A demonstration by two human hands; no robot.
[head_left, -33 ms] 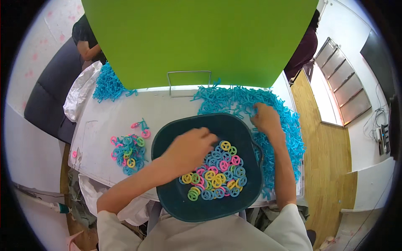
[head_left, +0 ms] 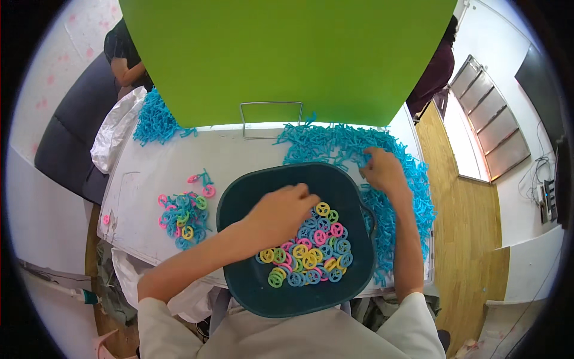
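Note:
A dark green plastic basin [head_left: 251, 290] stands at the table's near edge in front of me. Small toy wheels [head_left: 308, 258] in blue, pink, yellow and green lie heaped inside it. My left hand [head_left: 281, 212] reaches over the basin to the heap's far edge. Its fingers are bent together, and what they hold, if anything, is hidden. On the right, my right hand [head_left: 384, 172] is over a wide pile of blue branched plastic pieces [head_left: 412, 209]. Thumb and forefinger stand apart there, with nothing visibly held.
Left of the basin lies a small pile of wheels joined to blue pieces [head_left: 182, 218]. More blue pieces [head_left: 154, 119] sit at the far left beside a white sack [head_left: 116, 128]. A green panel [head_left: 287, 60] and a metal wire stand [head_left: 272, 103] are at the back. Two people stand beyond.
My left hand has shifted slightly right, toward the wheels. The right hand has moved a little to the right over the blue pieces.

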